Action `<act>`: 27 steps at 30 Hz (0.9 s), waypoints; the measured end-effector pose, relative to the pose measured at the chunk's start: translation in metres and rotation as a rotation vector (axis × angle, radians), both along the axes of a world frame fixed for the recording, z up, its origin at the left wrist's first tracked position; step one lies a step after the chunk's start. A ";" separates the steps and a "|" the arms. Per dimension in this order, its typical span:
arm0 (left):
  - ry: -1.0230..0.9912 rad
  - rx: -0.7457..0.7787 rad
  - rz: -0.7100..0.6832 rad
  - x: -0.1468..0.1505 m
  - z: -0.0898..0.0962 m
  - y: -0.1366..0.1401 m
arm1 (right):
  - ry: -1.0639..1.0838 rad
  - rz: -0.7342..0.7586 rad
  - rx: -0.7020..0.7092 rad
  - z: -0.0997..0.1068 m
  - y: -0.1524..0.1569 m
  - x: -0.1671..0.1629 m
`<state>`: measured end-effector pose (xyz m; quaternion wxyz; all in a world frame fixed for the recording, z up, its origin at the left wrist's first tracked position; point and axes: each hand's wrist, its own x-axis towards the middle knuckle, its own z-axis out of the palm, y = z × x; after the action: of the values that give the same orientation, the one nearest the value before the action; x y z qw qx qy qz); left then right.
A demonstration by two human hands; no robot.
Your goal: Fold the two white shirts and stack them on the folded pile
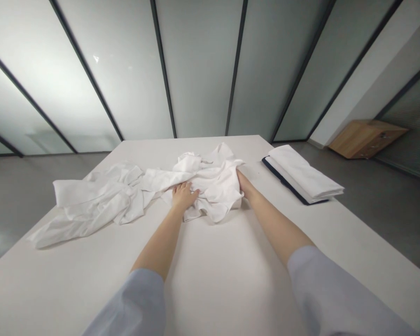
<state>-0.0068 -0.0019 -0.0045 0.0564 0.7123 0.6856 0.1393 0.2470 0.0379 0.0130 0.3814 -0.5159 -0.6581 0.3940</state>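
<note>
Straight ahead at twelve o'clock on the desk (224, 266), a crumpled white cloth (219, 184) lies bunched between my hands, its folds heaped and its near edge uneven. My left hand (185, 195) rests open on its seven o'clock side, thumb spread from the fingers; my right hand (244, 183) is against its three o'clock edge, fingertips hidden by the fabric, so I cannot tell whether they pinch it. Toward ten o'clock more loose white fabric (101, 203) trails across the surface, wrinkled and touching the bunched part; whether it is one piece or two, I cannot tell. Off at two o'clock, a folded white stack (301, 172) sits with a dark navy layer (282, 179) under it. I judge that stack finished and the white fabric before me barely begun: nothing in it lies flat or squared, so smoothing and folding seem left.
</note>
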 end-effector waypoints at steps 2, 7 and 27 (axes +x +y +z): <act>-0.002 0.002 0.002 0.000 0.000 0.000 | 0.193 -0.012 -0.149 0.004 -0.001 -0.011; -0.005 0.001 0.004 0.000 -0.001 0.001 | 0.318 0.009 -0.230 0.011 -0.009 -0.005; 0.006 -0.013 -0.006 -0.001 0.001 -0.001 | -0.116 -0.234 -0.124 0.005 -0.091 0.143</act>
<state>-0.0076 -0.0026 -0.0040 0.0595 0.7142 0.6847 0.1326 0.3904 -0.0530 0.0182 0.3536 -0.6337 -0.5887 0.3562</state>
